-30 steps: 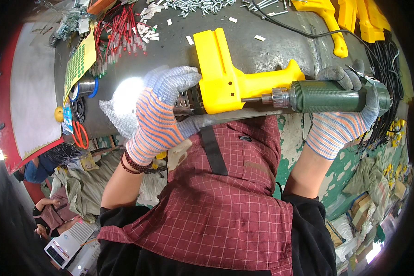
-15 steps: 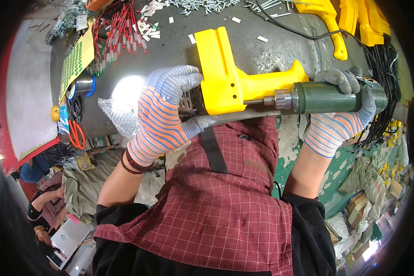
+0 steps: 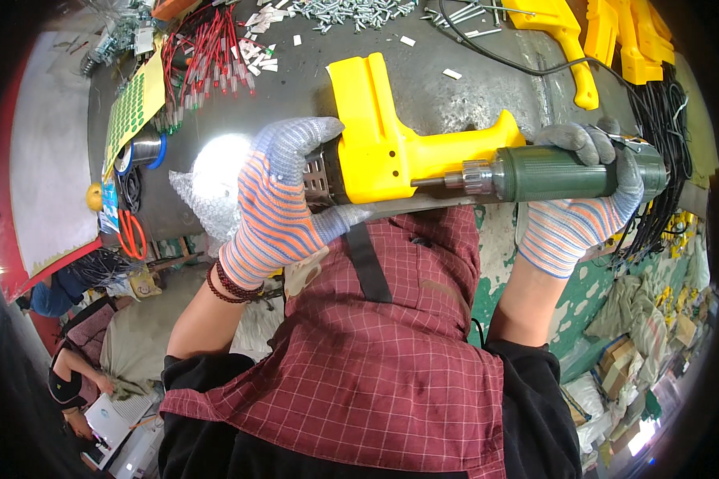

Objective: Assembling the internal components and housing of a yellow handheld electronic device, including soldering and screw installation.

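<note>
My left hand [image 3: 276,180], in a striped knit glove with grey fingers, is closed round the slotted metal end [image 3: 319,177] of a yellow plastic tool housing [image 3: 375,164]. The housing has a long handle pointing right and two small dark holes in its side. My gloved right hand [image 3: 587,180] is wrapped round a green powered screwdriver [image 3: 551,173], held level. Its silver chuck [image 3: 479,177] and thin bit [image 3: 427,182] point left at the housing's lower right side. Whether the bit tip sits in a screw cannot be seen.
Loose screws [image 3: 351,12], red-wired lamps [image 3: 216,60] and white slips lie along the bench's far side. More yellow housings [image 3: 627,40] and black cables [image 3: 663,160] are at the right. A solder spool [image 3: 141,152], orange-handled scissors [image 3: 132,234] and a bubble-wrapped bundle [image 3: 208,188] stand left.
Both hands, the yellow housing and the screwdriver have shifted slightly left and down together. The housing has tilted a little. At the lower left, another person's arm has changed position.
</note>
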The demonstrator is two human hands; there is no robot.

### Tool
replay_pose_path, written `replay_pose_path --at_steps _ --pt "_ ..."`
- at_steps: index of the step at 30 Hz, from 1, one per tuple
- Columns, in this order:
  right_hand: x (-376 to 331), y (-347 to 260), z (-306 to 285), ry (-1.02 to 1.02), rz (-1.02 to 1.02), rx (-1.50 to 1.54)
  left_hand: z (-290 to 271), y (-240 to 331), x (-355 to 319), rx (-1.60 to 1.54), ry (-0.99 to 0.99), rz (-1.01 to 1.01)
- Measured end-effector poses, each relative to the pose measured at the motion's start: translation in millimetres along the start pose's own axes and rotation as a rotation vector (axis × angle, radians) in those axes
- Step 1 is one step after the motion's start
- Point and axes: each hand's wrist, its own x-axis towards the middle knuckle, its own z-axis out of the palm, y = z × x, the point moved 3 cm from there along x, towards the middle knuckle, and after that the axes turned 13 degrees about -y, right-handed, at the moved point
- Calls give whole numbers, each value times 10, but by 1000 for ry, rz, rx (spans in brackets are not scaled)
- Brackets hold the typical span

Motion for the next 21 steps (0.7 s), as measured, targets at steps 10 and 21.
replay_pose_path --at_steps 10,21 --pt "42 -57 26 1 0 -26 -23 12 -20 54 -25 -29" --pt "407 31 21 -29 -34 -65 -2 14 -2 -86 57 -68"
